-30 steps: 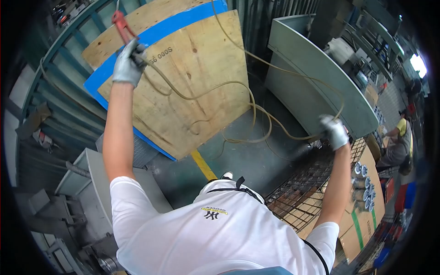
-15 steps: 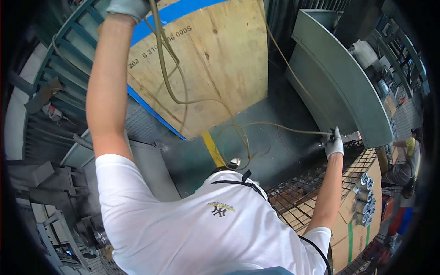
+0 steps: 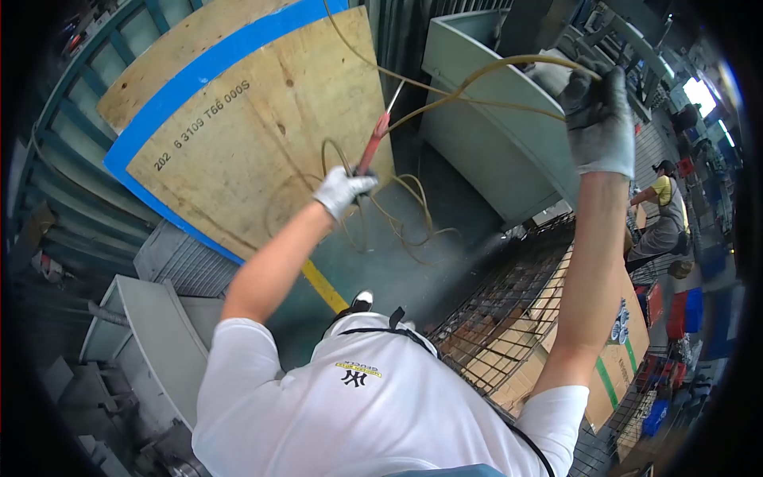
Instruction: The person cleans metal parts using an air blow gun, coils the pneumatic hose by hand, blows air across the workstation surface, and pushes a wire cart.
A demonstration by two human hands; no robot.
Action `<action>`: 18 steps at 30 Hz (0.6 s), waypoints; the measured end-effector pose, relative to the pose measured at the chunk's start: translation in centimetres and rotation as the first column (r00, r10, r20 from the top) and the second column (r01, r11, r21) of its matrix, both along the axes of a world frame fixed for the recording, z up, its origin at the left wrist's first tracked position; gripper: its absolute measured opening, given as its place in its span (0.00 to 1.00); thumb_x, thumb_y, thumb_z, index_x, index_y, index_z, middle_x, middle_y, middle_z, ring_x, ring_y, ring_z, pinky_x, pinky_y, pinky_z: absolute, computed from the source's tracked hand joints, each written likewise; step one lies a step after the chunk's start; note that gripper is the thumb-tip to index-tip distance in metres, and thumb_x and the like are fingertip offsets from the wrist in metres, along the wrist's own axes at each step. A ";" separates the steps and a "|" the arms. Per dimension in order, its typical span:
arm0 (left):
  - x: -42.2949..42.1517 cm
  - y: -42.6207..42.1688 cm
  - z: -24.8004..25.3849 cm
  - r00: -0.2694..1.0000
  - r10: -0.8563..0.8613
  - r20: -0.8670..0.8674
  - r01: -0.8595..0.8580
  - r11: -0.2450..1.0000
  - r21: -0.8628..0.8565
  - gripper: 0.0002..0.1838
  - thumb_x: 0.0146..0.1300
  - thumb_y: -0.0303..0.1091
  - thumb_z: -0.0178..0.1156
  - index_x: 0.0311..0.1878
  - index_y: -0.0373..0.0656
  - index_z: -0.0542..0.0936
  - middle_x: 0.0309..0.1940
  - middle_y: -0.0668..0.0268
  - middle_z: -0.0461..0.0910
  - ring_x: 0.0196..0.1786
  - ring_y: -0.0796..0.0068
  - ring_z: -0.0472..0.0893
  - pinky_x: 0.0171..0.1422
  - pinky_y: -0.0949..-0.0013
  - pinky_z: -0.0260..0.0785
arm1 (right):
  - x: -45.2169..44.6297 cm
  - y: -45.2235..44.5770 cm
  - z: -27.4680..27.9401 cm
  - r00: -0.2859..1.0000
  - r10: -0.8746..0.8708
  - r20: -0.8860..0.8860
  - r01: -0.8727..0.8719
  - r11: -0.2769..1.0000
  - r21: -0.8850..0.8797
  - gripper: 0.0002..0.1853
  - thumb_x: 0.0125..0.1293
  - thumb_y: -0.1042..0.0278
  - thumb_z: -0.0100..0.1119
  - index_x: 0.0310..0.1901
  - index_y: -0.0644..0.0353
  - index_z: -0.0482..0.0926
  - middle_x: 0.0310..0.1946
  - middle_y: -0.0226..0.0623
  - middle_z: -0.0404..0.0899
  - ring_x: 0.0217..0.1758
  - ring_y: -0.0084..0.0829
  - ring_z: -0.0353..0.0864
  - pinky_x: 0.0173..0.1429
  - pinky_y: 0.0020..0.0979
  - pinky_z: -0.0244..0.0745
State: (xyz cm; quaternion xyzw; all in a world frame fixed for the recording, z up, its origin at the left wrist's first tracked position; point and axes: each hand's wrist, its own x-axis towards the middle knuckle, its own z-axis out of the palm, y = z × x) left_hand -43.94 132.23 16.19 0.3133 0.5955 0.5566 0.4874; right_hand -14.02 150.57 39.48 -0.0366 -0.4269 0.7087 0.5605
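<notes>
My left hand (image 3: 343, 191), in a grey-white work glove, is closed around a red air blow gun (image 3: 373, 143) with a thin metal nozzle pointing up and away. Raised at the upper right, my right hand (image 3: 602, 127) wears a glove too, with its fingers closed on a yellowish-brown air hose (image 3: 509, 60). Loops of the hose hang below my left hand and over the floor. Behind my left hand stands a large plywood panel (image 3: 278, 135) with a blue border and stencilled numbers.
A grey-green metal bin (image 3: 485, 127) stands beyond my hands. At my right is a wire mesh cage (image 3: 509, 326) beside cardboard (image 3: 528, 362). A seated co-worker (image 3: 664, 207) is farther right. Grey metal housing (image 3: 151, 334) stands at my left; a yellow line (image 3: 324, 288) marks the floor.
My left hand has come down from the upper left to the middle, with the blow gun now visible in it. My right hand has risen with the hose. The view has shifted right.
</notes>
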 end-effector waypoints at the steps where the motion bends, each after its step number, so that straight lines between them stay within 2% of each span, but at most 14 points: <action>1: 0.9 1.0 -2.9 0.989 0.070 0.131 -0.073 0.997 0.013 0.07 0.59 0.30 0.64 0.40 0.40 0.80 0.24 0.67 0.79 0.24 0.74 0.80 0.29 0.71 0.70 | 0.1 -0.7 1.8 1.000 0.009 -0.014 -0.009 0.999 0.051 0.17 0.71 0.58 0.53 0.48 0.67 0.75 0.44 0.47 0.81 0.43 0.36 0.84 0.46 0.31 0.85; 4: 2.5 3.8 -8.6 0.918 0.227 0.325 -0.239 0.971 -0.004 0.07 0.60 0.27 0.63 0.40 0.38 0.78 0.29 0.60 0.82 0.30 0.68 0.84 0.33 0.68 0.75 | 1.4 -2.4 6.3 0.997 0.072 0.017 -0.074 0.969 0.235 0.17 0.72 0.60 0.51 0.47 0.69 0.75 0.46 0.49 0.80 0.45 0.37 0.84 0.50 0.32 0.84; 5: 2.3 4.7 -10.7 0.915 0.225 0.335 -0.238 0.971 -0.001 0.07 0.60 0.27 0.63 0.40 0.38 0.78 0.29 0.60 0.82 0.30 0.68 0.84 0.33 0.68 0.75 | 1.9 -3.3 7.7 0.993 0.110 0.053 -0.121 0.945 0.305 0.17 0.73 0.61 0.49 0.48 0.69 0.75 0.45 0.50 0.81 0.46 0.37 0.83 0.53 0.34 0.83; 7: 2.1 6.4 -13.9 0.893 0.359 0.270 -0.370 0.929 -0.013 0.07 0.60 0.25 0.62 0.41 0.37 0.77 0.28 0.60 0.82 0.31 0.66 0.85 0.33 0.68 0.75 | 5.3 -3.3 10.0 0.981 -0.126 0.148 0.076 0.948 0.308 0.17 0.74 0.62 0.48 0.49 0.71 0.75 0.45 0.51 0.81 0.47 0.39 0.83 0.55 0.38 0.81; 8: 2.2 6.8 -13.8 0.891 0.356 0.281 -0.367 0.930 -0.017 0.07 0.60 0.25 0.62 0.41 0.37 0.77 0.28 0.60 0.82 0.31 0.66 0.85 0.33 0.68 0.75 | 8.0 -2.3 10.8 0.986 -0.123 0.110 0.087 0.954 0.287 0.17 0.74 0.63 0.47 0.50 0.72 0.74 0.45 0.52 0.81 0.47 0.41 0.83 0.55 0.39 0.80; 9: 2.2 7.1 -13.3 0.856 0.345 0.384 -0.360 0.932 -0.036 0.08 0.60 0.25 0.62 0.41 0.38 0.76 0.29 0.61 0.81 0.31 0.66 0.84 0.32 0.69 0.75 | 10.1 -1.6 11.8 0.990 -0.103 0.101 0.071 0.957 0.280 0.17 0.73 0.64 0.47 0.50 0.73 0.73 0.45 0.53 0.80 0.47 0.41 0.82 0.56 0.39 0.80; 11: 2.6 6.9 -12.0 0.754 0.322 0.573 -0.339 0.937 -0.082 0.08 0.61 0.26 0.62 0.43 0.38 0.76 0.31 0.63 0.81 0.31 0.67 0.84 0.29 0.70 0.74 | 13.8 -0.6 13.3 0.992 0.056 0.109 -0.079 0.972 0.220 0.17 0.73 0.66 0.46 0.50 0.75 0.72 0.45 0.53 0.80 0.48 0.42 0.82 0.56 0.38 0.78; 12: 3.4 6.8 -10.9 0.788 0.261 0.558 -0.281 0.958 -0.052 0.09 0.62 0.26 0.61 0.44 0.40 0.74 0.33 0.64 0.80 0.32 0.65 0.85 0.26 0.71 0.74 | 14.4 -1.1 14.0 0.984 0.141 0.108 -0.160 0.969 0.187 0.17 0.72 0.67 0.45 0.50 0.76 0.71 0.45 0.54 0.79 0.48 0.42 0.81 0.57 0.37 0.77; 14: 5.2 7.6 -11.1 0.805 0.200 0.558 -0.210 0.977 -0.047 0.11 0.62 0.27 0.61 0.47 0.41 0.74 0.35 0.63 0.81 0.34 0.64 0.85 0.28 0.71 0.74 | 14.6 -2.6 15.6 0.940 0.311 0.140 -0.325 0.941 0.090 0.16 0.70 0.68 0.46 0.48 0.76 0.72 0.43 0.53 0.79 0.47 0.40 0.82 0.55 0.33 0.77; 15: 6.1 8.2 -11.2 0.818 0.140 0.558 -0.147 0.989 -0.033 0.13 0.63 0.28 0.61 0.49 0.43 0.74 0.36 0.62 0.81 0.36 0.64 0.85 0.30 0.71 0.73 | 13.5 -3.6 16.2 0.903 0.338 0.264 -0.405 0.877 0.260 0.16 0.69 0.67 0.47 0.48 0.75 0.73 0.45 0.52 0.79 0.48 0.41 0.81 0.55 0.33 0.77; 16: 6.9 9.2 -12.4 0.881 0.137 0.452 -0.144 0.989 -0.018 0.13 0.62 0.28 0.62 0.49 0.43 0.74 0.36 0.63 0.81 0.35 0.67 0.85 0.30 0.70 0.72 | 11.7 -5.2 16.2 0.881 0.338 0.331 -0.444 0.832 0.333 0.17 0.68 0.67 0.47 0.48 0.75 0.73 0.45 0.51 0.80 0.48 0.41 0.81 0.55 0.33 0.77; 17: 7.8 9.6 -12.9 0.890 0.142 0.433 -0.146 0.989 -0.025 0.12 0.61 0.28 0.63 0.47 0.44 0.76 0.34 0.65 0.81 0.32 0.70 0.84 0.30 0.70 0.71 | 10.0 -6.9 16.1 0.860 0.328 0.391 -0.481 0.778 0.404 0.17 0.68 0.67 0.48 0.49 0.74 0.74 0.46 0.50 0.80 0.48 0.41 0.81 0.56 0.33 0.76; 18: 8.7 10.2 -13.7 0.908 0.166 0.385 -0.161 0.986 -0.044 0.11 0.60 0.27 0.64 0.45 0.44 0.76 0.33 0.65 0.81 0.31 0.72 0.83 0.30 0.71 0.71 | 7.4 -9.7 15.6 0.989 0.011 0.149 -0.064 0.932 0.358 0.15 0.66 0.62 0.52 0.43 0.67 0.77 0.38 0.39 0.80 0.37 0.30 0.78 0.42 0.27 0.74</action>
